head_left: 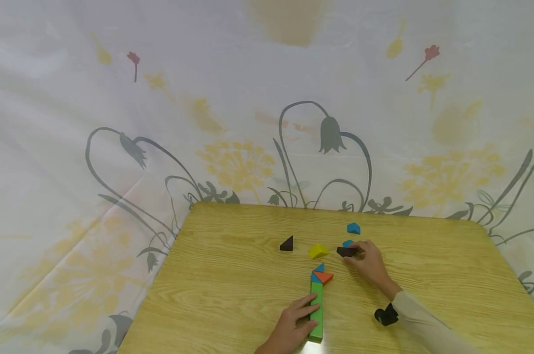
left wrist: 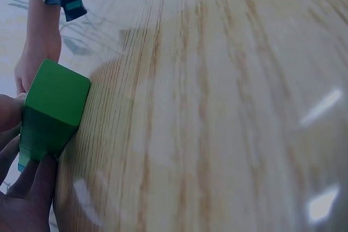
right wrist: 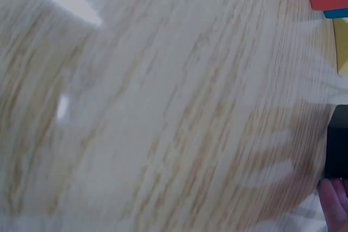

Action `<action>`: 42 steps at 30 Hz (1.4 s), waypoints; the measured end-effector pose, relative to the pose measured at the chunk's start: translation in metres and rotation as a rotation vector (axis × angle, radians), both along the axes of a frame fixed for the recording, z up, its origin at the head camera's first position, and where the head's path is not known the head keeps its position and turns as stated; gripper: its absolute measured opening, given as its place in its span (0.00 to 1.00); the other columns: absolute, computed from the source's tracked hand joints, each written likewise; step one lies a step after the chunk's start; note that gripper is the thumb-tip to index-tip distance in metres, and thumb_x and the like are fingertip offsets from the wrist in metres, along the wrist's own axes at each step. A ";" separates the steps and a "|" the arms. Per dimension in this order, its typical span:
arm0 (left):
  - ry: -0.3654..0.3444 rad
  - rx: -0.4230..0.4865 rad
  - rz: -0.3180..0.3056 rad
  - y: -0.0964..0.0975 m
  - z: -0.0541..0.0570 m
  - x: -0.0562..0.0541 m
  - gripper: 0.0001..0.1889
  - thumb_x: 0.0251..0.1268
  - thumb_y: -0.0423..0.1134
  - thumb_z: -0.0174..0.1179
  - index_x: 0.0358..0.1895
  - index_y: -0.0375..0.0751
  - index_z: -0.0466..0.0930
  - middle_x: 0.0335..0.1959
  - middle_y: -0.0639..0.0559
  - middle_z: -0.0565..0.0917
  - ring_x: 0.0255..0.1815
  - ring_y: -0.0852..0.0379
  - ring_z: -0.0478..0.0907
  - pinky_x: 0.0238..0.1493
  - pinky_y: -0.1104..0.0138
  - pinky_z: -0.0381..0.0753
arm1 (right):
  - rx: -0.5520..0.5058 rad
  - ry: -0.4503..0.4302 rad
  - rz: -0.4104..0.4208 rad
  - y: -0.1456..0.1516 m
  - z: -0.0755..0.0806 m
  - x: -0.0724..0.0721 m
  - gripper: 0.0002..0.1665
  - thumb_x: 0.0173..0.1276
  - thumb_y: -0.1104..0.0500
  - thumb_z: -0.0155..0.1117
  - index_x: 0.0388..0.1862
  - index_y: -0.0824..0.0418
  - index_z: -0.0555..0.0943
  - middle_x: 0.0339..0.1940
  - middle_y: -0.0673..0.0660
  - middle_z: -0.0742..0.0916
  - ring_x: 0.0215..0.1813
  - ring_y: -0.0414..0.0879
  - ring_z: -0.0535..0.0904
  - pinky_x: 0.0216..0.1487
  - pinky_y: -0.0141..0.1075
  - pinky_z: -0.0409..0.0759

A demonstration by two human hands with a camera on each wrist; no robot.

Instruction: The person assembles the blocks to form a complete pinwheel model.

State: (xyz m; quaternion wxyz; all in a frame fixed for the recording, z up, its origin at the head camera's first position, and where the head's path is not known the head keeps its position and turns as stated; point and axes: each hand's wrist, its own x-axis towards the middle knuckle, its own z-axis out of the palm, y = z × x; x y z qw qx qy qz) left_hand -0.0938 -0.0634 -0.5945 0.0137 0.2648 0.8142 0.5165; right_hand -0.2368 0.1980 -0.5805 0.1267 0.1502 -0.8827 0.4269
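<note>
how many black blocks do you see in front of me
2: a black triangular block lies left of the yellow block, and the other black block is in the right hand. Hands might hide more.

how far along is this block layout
Seemingly done: the green block has blue and orange pieces at its far end, with the left hand touching the green. In hand: the right hand pinches a black block. Probably left: the yellow block, black triangle and two loose blue blocks, lying apart from that group.
</note>
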 end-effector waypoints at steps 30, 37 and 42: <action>-0.006 0.012 -0.011 -0.001 0.001 0.000 0.21 0.70 0.43 0.53 0.62 0.38 0.74 0.67 0.50 0.68 0.66 0.51 0.65 0.62 0.61 0.68 | -0.307 -0.163 0.256 -0.020 0.016 -0.003 0.20 0.59 0.70 0.67 0.49 0.79 0.78 0.51 0.72 0.77 0.48 0.63 0.78 0.45 0.29 0.80; 0.021 0.012 -0.013 -0.002 0.001 -0.001 0.20 0.70 0.43 0.53 0.61 0.37 0.75 0.67 0.49 0.69 0.66 0.52 0.65 0.61 0.61 0.69 | -0.324 -0.246 0.320 -0.031 0.021 -0.005 0.21 0.61 0.65 0.68 0.50 0.76 0.78 0.50 0.67 0.79 0.49 0.60 0.78 0.47 0.32 0.80; 0.046 0.012 -0.011 -0.002 0.002 -0.001 0.20 0.70 0.42 0.54 0.60 0.36 0.75 0.67 0.48 0.70 0.65 0.51 0.66 0.61 0.61 0.70 | -0.326 -0.265 0.351 -0.039 0.022 -0.006 0.20 0.61 0.62 0.69 0.49 0.73 0.80 0.48 0.65 0.80 0.47 0.56 0.79 0.45 0.34 0.81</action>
